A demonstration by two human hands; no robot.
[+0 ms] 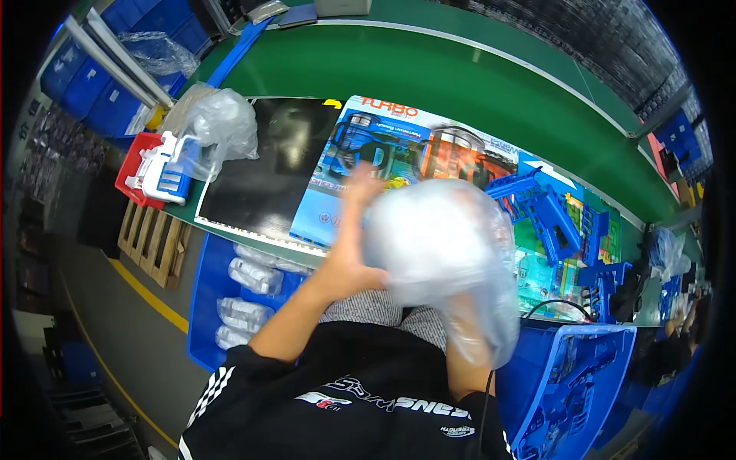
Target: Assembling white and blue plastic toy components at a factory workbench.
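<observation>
One clear plastic bag [437,238] raised; left hand [349,245] grips its side, right hand [468,337] sits inside it, grip unclear.

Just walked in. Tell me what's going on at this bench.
A person at a green worktable is handling a clear plastic bag with both hands. The left hand is pressed against the bag's left side, fingers raised and blurred. The right hand appears to be inside the bag, seen through the film. A flat printed toy box lies on the table beneath, with blue plastic toy parts on it. A blue bin of bagged pieces stands lower left.
</observation>
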